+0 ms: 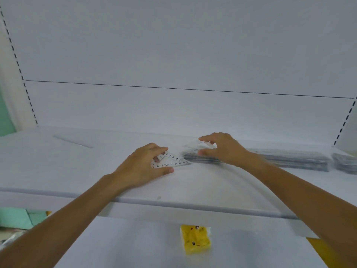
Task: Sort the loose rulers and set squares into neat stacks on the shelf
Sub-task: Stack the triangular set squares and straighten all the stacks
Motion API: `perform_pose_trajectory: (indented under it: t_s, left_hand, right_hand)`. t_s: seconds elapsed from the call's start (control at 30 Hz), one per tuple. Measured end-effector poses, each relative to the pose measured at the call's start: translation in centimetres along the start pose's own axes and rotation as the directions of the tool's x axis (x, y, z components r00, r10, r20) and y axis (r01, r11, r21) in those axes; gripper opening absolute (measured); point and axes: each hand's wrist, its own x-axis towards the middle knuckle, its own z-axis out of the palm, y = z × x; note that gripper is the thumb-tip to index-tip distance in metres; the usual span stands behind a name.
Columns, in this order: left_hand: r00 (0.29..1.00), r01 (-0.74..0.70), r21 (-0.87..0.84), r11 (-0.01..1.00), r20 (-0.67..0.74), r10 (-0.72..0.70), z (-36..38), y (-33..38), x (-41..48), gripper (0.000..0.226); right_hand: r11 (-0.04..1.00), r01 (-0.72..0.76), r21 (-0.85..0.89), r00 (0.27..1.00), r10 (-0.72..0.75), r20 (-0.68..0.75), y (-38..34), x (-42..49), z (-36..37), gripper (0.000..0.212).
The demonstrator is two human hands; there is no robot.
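Observation:
My left hand [143,167] grips a clear set square [174,161] with black numbers, holding it flat on the white shelf [77,171] between thumb and fingers. Just to its right, my right hand [222,149] pinches another clear set square [195,144] above the left end of a long stack of clear rulers [280,159]. The stack runs along the shelf to the right. A single clear ruler [73,141] lies loose at the back left of the shelf.
A second pile of clear pieces [345,163] sits at the far right of the shelf. On the lower shelf lies a yellow cartoon-faced packet [195,239]. Perforated shelf uprights [19,70] stand left and right of the white back panel.

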Motion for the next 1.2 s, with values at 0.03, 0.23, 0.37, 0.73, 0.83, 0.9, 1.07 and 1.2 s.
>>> perform_pose_trajectory:
  t_s: [0.03,0.23,0.37,0.73,0.83,0.9,1.07,1.2]
  left_hand:
    - [1.000,0.007,0.006,1.000,0.005,-0.007,0.0,0.0,-0.2,0.066]
    - [0.999,0.041,0.020,0.999,0.019,-0.041,-0.3,-0.7,-1.1,0.066]
    - [0.998,0.058,0.010,0.998,0.020,-0.058,-0.4,-0.9,-1.0,0.065]
    - [0.994,0.042,-0.169,0.985,-0.092,-0.059,-1.5,-0.5,1.4,0.054]
    - [0.989,0.087,-0.301,0.950,-0.086,-0.118,-0.9,0.4,3.2,0.047]
    - [0.990,0.104,-0.359,0.927,-0.056,-0.133,-0.3,1.4,4.4,0.045]
    - [0.999,0.027,-0.337,0.941,-0.022,-0.036,1.4,4.5,7.1,0.052]
    - [0.998,-0.011,-0.465,0.885,-0.056,-0.017,1.3,6.8,9.0,0.049]
  right_hand:
    - [1.000,0.004,-0.011,1.000,-0.004,0.018,0.1,0.2,0.1,0.056]
    - [0.997,-0.011,0.074,0.984,-0.002,0.179,0.5,0.2,1.1,0.057]
    - [0.995,-0.026,0.098,0.986,0.009,0.167,0.5,-0.1,1.7,0.059]
    - [0.976,-0.034,-0.213,0.994,0.012,-0.107,-1.8,-7.4,0.6,0.035]
    - [0.977,-0.041,-0.211,0.999,0.036,-0.030,-2.0,-9.2,1.3,0.030]
    - [0.970,-0.028,-0.241,0.999,0.022,-0.029,-1.8,-9.2,1.3,0.031]
    - [0.972,-0.023,-0.232,1.000,0.020,-0.016,-1.7,-9.0,1.2,0.031]
    - [0.982,-0.032,-0.184,0.999,0.031,-0.010,-1.8,-9.0,0.9,0.031]
